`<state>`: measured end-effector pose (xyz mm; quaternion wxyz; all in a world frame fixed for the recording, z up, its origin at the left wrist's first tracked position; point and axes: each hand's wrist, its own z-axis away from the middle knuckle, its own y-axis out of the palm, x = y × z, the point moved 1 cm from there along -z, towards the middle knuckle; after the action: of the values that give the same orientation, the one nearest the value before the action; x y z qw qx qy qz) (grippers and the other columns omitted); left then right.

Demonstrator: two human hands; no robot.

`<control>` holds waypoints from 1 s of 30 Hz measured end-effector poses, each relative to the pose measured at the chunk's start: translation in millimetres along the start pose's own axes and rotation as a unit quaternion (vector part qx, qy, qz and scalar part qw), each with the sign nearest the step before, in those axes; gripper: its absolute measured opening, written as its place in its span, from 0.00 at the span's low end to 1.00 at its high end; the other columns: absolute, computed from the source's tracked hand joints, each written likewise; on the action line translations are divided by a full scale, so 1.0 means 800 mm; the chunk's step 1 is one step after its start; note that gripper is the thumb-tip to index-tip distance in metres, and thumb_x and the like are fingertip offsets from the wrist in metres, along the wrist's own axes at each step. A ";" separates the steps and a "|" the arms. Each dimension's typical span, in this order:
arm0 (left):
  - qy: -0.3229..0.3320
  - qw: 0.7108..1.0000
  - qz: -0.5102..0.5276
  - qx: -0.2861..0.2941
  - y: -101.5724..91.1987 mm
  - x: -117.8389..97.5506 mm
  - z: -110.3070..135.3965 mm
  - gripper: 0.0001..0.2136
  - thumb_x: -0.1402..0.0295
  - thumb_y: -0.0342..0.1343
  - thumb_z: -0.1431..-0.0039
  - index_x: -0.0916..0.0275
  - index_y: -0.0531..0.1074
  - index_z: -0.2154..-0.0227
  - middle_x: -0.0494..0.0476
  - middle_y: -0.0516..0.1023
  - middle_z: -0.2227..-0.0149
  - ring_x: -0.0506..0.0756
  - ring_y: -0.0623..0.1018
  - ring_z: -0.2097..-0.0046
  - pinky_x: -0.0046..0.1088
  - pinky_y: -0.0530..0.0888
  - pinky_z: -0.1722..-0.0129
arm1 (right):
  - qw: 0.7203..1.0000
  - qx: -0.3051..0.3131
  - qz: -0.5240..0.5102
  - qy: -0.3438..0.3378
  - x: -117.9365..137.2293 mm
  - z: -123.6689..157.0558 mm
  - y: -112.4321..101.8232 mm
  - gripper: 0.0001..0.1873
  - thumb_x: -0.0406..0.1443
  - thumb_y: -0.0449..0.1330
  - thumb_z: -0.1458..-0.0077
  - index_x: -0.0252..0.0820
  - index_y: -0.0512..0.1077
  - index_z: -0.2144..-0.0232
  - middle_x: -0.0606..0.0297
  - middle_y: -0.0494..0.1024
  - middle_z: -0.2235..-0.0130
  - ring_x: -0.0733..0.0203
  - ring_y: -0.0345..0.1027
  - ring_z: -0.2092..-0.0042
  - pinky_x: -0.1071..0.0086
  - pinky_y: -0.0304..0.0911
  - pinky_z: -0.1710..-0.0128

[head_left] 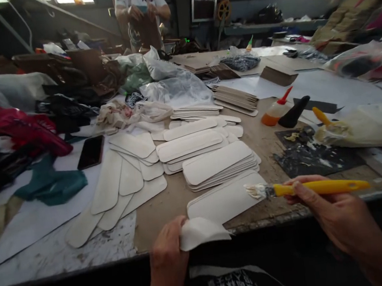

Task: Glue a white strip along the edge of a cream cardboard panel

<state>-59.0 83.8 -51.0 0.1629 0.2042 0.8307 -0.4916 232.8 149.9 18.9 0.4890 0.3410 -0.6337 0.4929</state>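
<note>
My right hand (323, 202) is closed around a yellow-handled paintbrush (332, 186). White paste coats its bristles, which are over or against the right end of a white strip (224, 198) lying at the table's front. In my left hand (169, 245) is a curled white piece (203, 233), gripped by its left end at the table edge. Just beyond lie stacks of rounded white strips (218, 163). To the left, more such pieces (108, 183) fan out over one another.
A paste-smeared dark board (315, 152) holds part of a plastic bag (370, 126) with a yellow handle. Nearby stand an orange glue bottle (274, 111) and a black bottle (293, 113). A phone (90, 152) and teal cloth (51, 180) lie left. Another person (143, 16) stands across the table.
</note>
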 end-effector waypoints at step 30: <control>0.208 0.971 0.106 0.057 0.023 0.042 0.048 0.17 0.69 0.38 0.35 0.66 0.67 0.51 0.63 0.74 0.54 0.58 0.69 0.49 0.37 0.65 0.50 | 0.943 0.009 0.283 -0.173 -0.022 0.001 0.031 0.14 0.45 0.54 0.45 0.40 0.71 0.69 0.60 0.75 0.69 0.56 0.71 0.67 0.63 0.67 0.64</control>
<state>-76.3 63.8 -98.6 0.0260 0.3975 0.7908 -0.4647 215.1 155.5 -5.4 0.2090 0.2318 -0.7743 0.5505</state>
